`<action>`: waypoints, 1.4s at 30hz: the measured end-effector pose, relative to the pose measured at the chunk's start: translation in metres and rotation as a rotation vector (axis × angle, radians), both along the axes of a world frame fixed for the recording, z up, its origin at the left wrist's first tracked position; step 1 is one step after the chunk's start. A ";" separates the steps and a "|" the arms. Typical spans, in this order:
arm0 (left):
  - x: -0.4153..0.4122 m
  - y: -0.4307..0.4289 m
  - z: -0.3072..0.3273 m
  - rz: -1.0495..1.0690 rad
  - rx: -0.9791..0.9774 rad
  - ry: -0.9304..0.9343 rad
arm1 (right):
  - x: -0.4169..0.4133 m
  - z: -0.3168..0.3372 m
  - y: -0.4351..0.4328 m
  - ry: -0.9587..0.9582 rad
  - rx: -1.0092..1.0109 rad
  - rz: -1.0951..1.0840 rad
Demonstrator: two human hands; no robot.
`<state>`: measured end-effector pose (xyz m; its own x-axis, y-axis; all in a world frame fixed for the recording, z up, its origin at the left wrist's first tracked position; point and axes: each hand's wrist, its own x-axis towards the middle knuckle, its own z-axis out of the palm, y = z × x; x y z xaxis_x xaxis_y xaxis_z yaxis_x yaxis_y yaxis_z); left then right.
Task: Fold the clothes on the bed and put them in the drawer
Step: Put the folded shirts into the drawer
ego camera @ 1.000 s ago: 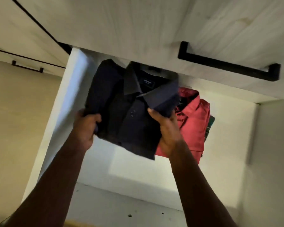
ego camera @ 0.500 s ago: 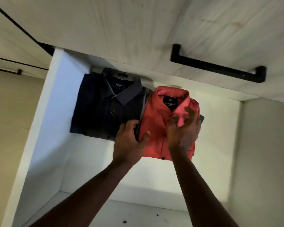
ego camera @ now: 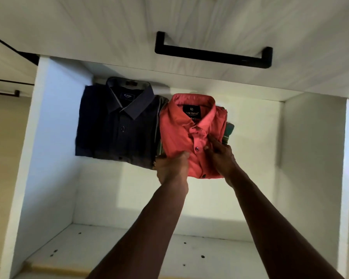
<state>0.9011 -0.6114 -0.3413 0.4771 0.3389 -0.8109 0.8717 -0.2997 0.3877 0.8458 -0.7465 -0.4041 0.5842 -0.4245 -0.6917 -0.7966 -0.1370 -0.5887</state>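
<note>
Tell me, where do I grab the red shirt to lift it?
Probably the near hem of the red shirt, at both corners, coming from the front. It lies flat and folded, collar at the back, with the dark shirt close on its left.

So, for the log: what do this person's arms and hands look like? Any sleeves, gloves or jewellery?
Both forearms are bare as far as the bottom edge of the frame, with no sleeve or cuff showing. The left hand and right hand wear no gloves. No watch, bracelet or ring shows on either, though the light is dim and parts of the fingers are hidden.
</note>
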 end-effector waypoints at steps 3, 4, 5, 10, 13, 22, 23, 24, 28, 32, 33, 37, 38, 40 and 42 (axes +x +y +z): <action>-0.019 -0.025 0.023 -0.340 -0.085 -0.280 | -0.006 0.004 -0.006 -0.082 0.107 -0.239; -0.025 -0.032 0.030 -0.421 -0.139 -0.336 | -0.009 0.008 -0.006 -0.108 0.095 -0.357; -0.029 -0.035 0.034 -0.452 -0.205 -0.346 | -0.013 0.011 -0.006 -0.132 0.077 -0.474; -0.022 -0.037 0.027 -0.104 -0.668 -0.038 | -0.044 0.023 -0.016 -0.006 0.417 -0.692; -0.024 -0.052 0.040 -0.103 -0.849 0.040 | -0.063 0.042 -0.037 -0.045 0.704 -0.684; -0.016 -0.093 0.022 -0.305 -0.904 0.246 | -0.093 0.060 -0.138 -0.361 0.443 -0.757; -0.018 -0.095 0.003 -0.414 -0.807 0.282 | -0.094 0.050 -0.143 -0.295 0.221 -0.706; -0.021 -0.097 -0.015 -0.535 -0.694 0.297 | -0.095 0.039 -0.144 -0.202 -0.017 -0.634; -0.041 -0.099 -0.066 -0.891 -0.350 0.096 | -0.100 0.008 -0.111 0.201 -0.537 -0.177; -0.055 -0.091 -0.059 -1.070 -0.191 -0.206 | -0.091 0.003 -0.067 0.160 -0.703 0.232; -0.061 -0.081 -0.054 -1.125 -0.111 -0.337 | -0.090 -0.002 -0.060 0.180 -0.628 0.309; -0.072 -0.028 -0.043 -1.387 0.365 -0.602 | -0.092 -0.029 -0.063 0.283 -0.526 0.416; -0.067 -0.016 -0.049 -1.451 0.410 -0.574 | -0.090 -0.030 -0.067 0.275 -0.543 0.436; -0.046 -0.003 -0.067 -1.583 0.429 -0.491 | -0.083 -0.030 -0.077 0.285 -0.536 0.435; -0.022 -0.002 -0.081 -1.662 0.430 -0.445 | -0.074 -0.028 -0.083 0.288 -0.524 0.450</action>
